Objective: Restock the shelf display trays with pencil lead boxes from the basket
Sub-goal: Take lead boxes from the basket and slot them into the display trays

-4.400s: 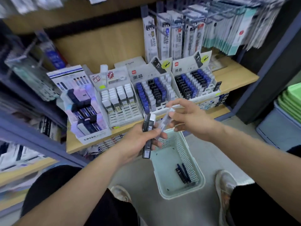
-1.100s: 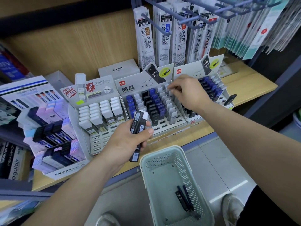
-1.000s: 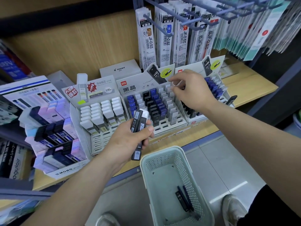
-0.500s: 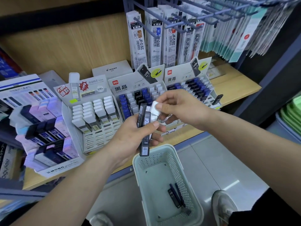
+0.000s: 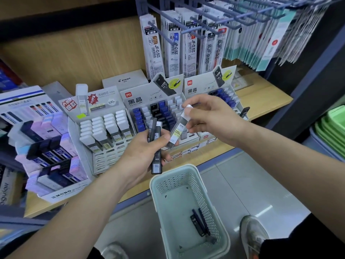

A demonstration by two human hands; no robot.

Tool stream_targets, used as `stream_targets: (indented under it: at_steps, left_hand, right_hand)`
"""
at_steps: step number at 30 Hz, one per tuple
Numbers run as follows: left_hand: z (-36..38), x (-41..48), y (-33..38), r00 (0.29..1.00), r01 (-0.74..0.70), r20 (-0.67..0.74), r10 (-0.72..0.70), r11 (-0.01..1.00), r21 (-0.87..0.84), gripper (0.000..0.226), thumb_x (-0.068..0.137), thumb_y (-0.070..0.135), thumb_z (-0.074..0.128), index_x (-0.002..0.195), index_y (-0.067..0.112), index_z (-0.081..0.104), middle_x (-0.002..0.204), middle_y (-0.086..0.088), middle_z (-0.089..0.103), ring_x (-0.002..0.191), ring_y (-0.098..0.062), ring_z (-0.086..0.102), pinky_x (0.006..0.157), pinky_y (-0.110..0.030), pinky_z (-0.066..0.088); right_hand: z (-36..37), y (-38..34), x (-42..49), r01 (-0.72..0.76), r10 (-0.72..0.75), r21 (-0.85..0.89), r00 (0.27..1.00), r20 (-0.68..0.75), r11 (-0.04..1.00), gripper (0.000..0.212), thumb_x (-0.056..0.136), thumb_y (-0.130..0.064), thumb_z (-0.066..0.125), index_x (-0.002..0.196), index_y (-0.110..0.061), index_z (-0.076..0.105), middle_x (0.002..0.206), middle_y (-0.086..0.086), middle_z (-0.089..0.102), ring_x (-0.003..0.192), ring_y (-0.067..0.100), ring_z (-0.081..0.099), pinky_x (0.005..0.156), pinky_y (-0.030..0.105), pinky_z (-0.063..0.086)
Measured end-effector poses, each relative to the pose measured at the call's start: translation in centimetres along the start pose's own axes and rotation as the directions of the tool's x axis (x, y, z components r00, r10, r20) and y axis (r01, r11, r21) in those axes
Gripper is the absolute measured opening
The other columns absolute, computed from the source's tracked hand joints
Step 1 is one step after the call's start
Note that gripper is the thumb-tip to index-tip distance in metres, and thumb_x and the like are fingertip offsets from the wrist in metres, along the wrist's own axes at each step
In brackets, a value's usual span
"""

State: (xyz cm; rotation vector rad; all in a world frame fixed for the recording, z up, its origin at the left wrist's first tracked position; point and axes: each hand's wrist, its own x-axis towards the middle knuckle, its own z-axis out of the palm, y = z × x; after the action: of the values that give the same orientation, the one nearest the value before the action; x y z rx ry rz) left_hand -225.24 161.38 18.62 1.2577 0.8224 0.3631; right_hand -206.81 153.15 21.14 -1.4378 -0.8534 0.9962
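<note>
A smooth wooden shelf (image 5: 265,96) carries card display trays (image 5: 108,131) with slotted rows. The right hand (image 5: 211,118), at the trays a second ago, has come back. Its grip now pinches a clear, white-capped lead box (image 5: 180,128) by the top, beside the left hand (image 5: 143,152). That box is probably the next to slot. The left grip is curled round slim black lead boxes (image 5: 155,144). Below, a perforated pale-green plastic basket (image 5: 155,186) holds a few glossy boxes (image 5: 199,224).

PILOT: grey box (image 5: 124,80); JF-0.5: hanging refill pack (image 5: 155,51); MONO: left tray (image 5: 63,193); HB: lead box (image 5: 197,224) in basket (image 5: 203,202).
</note>
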Motion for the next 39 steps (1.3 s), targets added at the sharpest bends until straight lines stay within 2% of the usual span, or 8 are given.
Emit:
stream_targets:
  at_steps: [4,10,15,17,22,27,36,39]
  left_hand:
    - [-0.8,0.0,-0.5,0.999,-0.042,0.005,0.042,0.997,0.062,0.003,0.1,0.014,0.057,0.1,0.011,0.059,0.106,-0.021,0.073,0.049,-0.017,0.055,0.047,-0.026,0.044]
    - [-4.6,-1.5,-1.8,0.995,-0.052,-0.072,0.068,0.978,0.204,0.006,0.1,0.015,0.059,0.095,0.013,0.061,0.072,-0.002,0.067,0.051,-0.016,0.051,0.048,-0.026,0.043]
    - [-9.0,-3.8,-3.1,0.986,-0.004,-0.16,0.049,0.963,0.271,0.008,0.1,0.015,0.06,0.093,0.01,0.062,0.063,0.001,0.059,0.05,-0.014,0.046,0.05,-0.028,0.041]
    - [-10.4,-4.7,-3.4,0.981,0.005,-0.188,0.049,0.96,0.28,0.008,0.1,0.014,0.059,0.095,0.009,0.062,0.062,0.001,0.059,0.05,-0.014,0.046,0.049,-0.026,0.042]
    - [-13.1,-5.9,-3.4,0.972,-0.003,-0.229,0.061,0.969,0.245,0.007,0.099,0.014,0.061,0.097,0.007,0.062,0.062,0.002,0.06,0.052,-0.015,0.046,0.049,-0.026,0.042]
    - [-14.6,-6.3,-3.4,0.965,-0.013,-0.252,0.07,0.976,0.219,0.006,0.098,0.014,0.062,0.098,0.008,0.063,0.062,0.002,0.061,0.05,-0.013,0.047,0.049,-0.026,0.042]
    - [-16.1,-7.2,-3.0,0.953,-0.026,-0.292,0.08,0.982,0.185,0.011,0.099,0.014,0.061,0.106,0.006,0.063,0.062,0.004,0.061,0.051,-0.013,0.047,0.048,-0.026,0.042]
    - [-16.4,-7.4,-2.9,0.952,-0.027,-0.293,0.084,0.981,0.194,0.013,0.099,0.015,0.061,0.107,0.005,0.062,0.063,0.004,0.061,0.052,-0.013,0.048,0.049,-0.026,0.043]
  right_hand:
    - [0.8,0.2,0.2,0.067,-0.069,-0.063,0.997,-0.029,0.996,0.018,0.09,-0.002,0.069,0.107,-0.003,0.062,0.073,0.007,0.067,0.067,0.02,0.065,0.061,0.027,0.056]
    - [3.7,-0.2,2.2,0.226,-0.255,-0.205,0.959,-0.127,0.952,0.013,0.09,-0.007,0.07,0.102,-0.008,0.065,0.081,0.012,0.072,0.068,0.024,0.069,0.072,0.042,0.061]
    - [8.8,1.1,4.8,0.363,-0.402,-0.484,0.915,0.025,0.796,0.007,0.087,-0.015,0.073,0.091,-0.017,0.067,0.085,0.001,0.07,0.074,0.021,0.069,0.071,0.035,0.058]
    - [10.9,1.8,5.5,0.4,-0.42,-0.575,0.901,0.107,0.713,0.007,0.088,-0.018,0.072,0.09,-0.019,0.066,0.084,-0.001,0.069,0.074,0.018,0.068,0.068,0.027,0.054]
    - [13.8,3.5,7.3,0.438,-0.431,-0.662,0.882,0.188,0.608,0.006,0.088,-0.019,0.072,0.09,-0.017,0.067,0.082,-0.001,0.07,0.074,0.016,0.067,0.074,0.038,0.056]
    - [14.1,3.7,7.7,0.457,-0.427,-0.678,0.875,0.227,0.576,0.006,0.089,-0.02,0.073,0.093,-0.016,0.072,0.085,-0.004,0.072,0.079,0.011,0.067,0.081,0.035,0.057]
    - [15.1,4.8,7.8,0.498,-0.399,-0.74,0.855,0.332,0.452,0.007,0.091,-0.027,0.072,0.093,-0.02,0.071,0.081,-0.004,0.07,0.077,0.014,0.065,0.075,0.039,0.056]
    - [16.2,5.4,8.0,0.531,-0.479,-0.758,0.813,0.331,0.378,0.01,0.091,-0.02,0.071,0.099,-0.014,0.073,0.094,0.002,0.066,0.082,0.021,0.062,0.075,0.04,0.055]
